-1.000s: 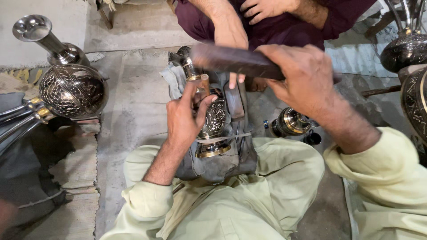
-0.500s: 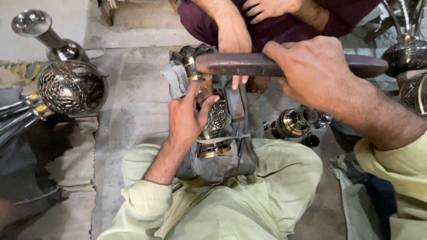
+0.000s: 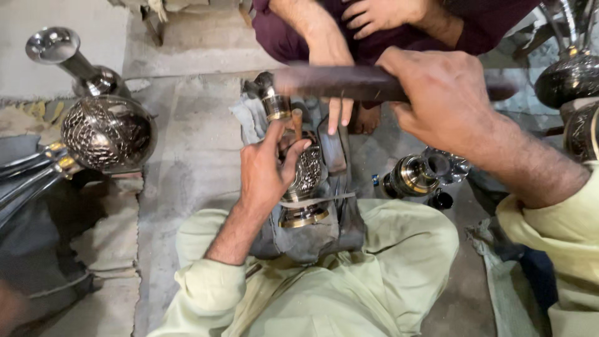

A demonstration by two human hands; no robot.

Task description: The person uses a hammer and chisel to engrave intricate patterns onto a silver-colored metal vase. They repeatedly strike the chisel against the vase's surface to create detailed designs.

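Engraved metal piece (image 3: 306,178), long axis twelve-to-six, pinned in the lap.
Left hand (image 3: 265,171) clamped at its nine o'clock, punch (image 3: 297,122) pinched; right hand (image 3: 446,103) gripping mallet (image 3: 349,82) at one o'clock.

Metal vessels and a seated co-worker around the concrete floor (image 3: 187,137).
Large engraved round vase (image 3: 107,131) with flared neck lay at left on the floor, beside grey cloth mats (image 3: 100,249) and a bundle of metal rods (image 3: 28,175). Small polished brass-banded vessel (image 3: 415,176) lay on its side at right, near a dark cap (image 3: 442,200). Dark engraved pots (image 3: 571,78) stood at far right. Another person in maroon clothing (image 3: 462,25) sat opposite.
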